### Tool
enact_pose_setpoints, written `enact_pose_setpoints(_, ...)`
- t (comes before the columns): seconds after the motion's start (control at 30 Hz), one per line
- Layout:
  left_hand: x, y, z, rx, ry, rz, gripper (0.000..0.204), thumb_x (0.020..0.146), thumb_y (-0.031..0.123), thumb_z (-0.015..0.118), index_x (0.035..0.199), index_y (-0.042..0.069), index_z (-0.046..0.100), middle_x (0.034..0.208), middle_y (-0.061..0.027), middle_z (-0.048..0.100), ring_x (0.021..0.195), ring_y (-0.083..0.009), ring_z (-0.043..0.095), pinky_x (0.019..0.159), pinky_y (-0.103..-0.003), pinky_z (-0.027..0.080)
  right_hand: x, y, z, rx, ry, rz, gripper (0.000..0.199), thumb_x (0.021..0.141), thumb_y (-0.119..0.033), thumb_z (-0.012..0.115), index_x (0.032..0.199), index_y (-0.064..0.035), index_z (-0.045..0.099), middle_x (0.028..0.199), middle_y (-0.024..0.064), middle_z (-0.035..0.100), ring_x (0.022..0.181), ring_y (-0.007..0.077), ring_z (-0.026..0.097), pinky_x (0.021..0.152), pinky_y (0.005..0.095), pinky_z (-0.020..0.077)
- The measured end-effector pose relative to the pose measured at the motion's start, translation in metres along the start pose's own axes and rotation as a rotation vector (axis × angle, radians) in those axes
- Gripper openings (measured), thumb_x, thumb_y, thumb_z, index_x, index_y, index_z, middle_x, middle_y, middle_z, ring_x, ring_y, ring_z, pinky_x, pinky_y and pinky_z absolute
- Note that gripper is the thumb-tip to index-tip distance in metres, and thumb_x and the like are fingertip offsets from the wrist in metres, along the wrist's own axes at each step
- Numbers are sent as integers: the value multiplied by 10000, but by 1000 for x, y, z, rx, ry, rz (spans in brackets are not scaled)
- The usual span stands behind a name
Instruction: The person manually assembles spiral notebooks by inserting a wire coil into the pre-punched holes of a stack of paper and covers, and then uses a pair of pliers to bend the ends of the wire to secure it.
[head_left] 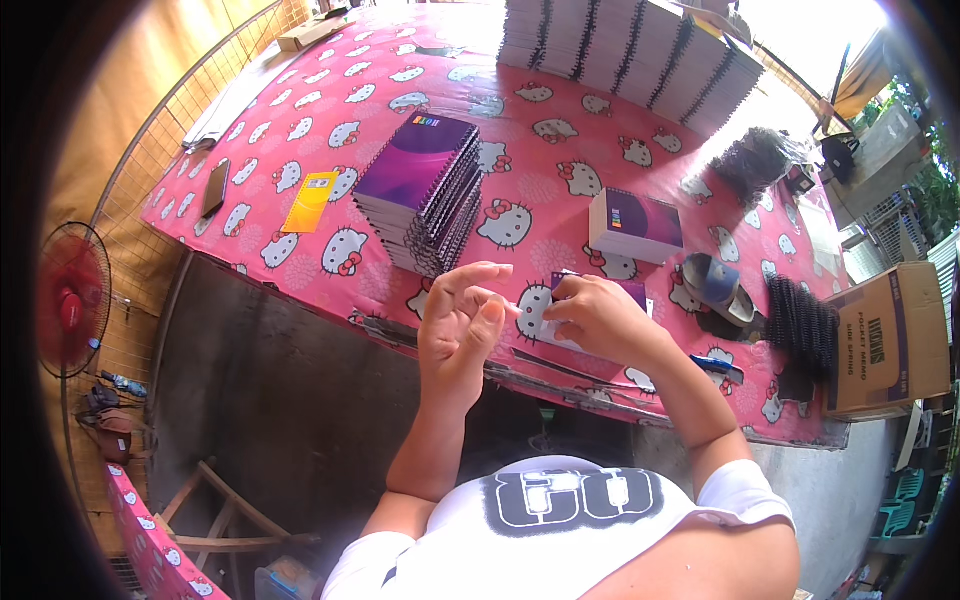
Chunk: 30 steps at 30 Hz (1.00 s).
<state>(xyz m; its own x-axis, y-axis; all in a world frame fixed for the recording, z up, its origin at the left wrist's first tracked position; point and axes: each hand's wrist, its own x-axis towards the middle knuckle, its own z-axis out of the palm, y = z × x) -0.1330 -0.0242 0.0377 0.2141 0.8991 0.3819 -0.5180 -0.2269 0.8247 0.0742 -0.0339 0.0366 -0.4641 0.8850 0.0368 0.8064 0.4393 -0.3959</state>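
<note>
My left hand [458, 335] is raised over the table's near edge, palm turned inward, its bent fingers apart and nothing visible in them. Just to its right, my right hand [600, 318] is over a purple-covered notebook [634, 291] lying at the near edge. The fingers of that hand are bent together by the notebook's left side; what they pinch, if anything, is too small to tell. Much of the notebook is hidden beneath the hand. Beyond my left hand rises a stack of purple spiral notebooks [415, 165]. A shorter purple-topped stack [640, 222] sits past my right hand.
Tall stacks of spiral-bound pages [625, 60] stand at the back of the pink table [545, 185]. Rightward are a slipper [715, 283], a blue cutter [720, 369], black binding coils [800, 325] and a cardboard box [890, 345]. A yellow notepad [310, 202] and phone [215, 188] lie left.
</note>
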Motion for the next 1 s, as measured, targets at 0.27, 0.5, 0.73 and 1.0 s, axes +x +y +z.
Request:
enact_pose_setpoints(0.27, -4, -18, 7, -107, -1, -139, 254, 946, 60, 566, 1192, 9, 530, 1174, -99, 591, 862, -112, 587, 820, -265, 469, -3, -5, 11, -128, 59, -20, 206, 757, -119, 702, 960, -96, 686, 935, 119, 604, 887, 314, 606, 767, 418, 486)
enact_pose_setpoints(0.5, -3, -26, 12, -63, 11, -241, 250, 966, 126, 541, 1180, -1, 510, 1140, -138, 593, 854, -121, 619, 778, -262, 506, -3, 4, -4, 44, 5, -31, 177, 769, -84, 666, 936, -25, 666, 925, 153, 594, 873, 334, 618, 777, 432, 500)
enact_pose_setpoints(0.73, 14, -43, 15, -197, -40, -707, 539, 987, 448, 444, 1330, 49, 327, 1031, -170, 589, 727, -222, 632, 630, -307, 533, -35, -3, -34, 149, 684, 123, 209, 724, 68, 604, 917, 0, 651, 928, 147, 686, 840, 309, 679, 731, 368, 545)
enact_pose_setpoints(1.0, 22, -77, 39, 199, -226, -196, 595, 899, -132, 479, 1426, 98, 328, 1125, -113, 573, 926, -141, 600, 807, -258, 497, -86, 13, -11, 125, 845, 184, 481, 761, 80, 675, 1202, -32, 519, 1166, 130, 598, 1049, 258, 611, 859, 347, 515)
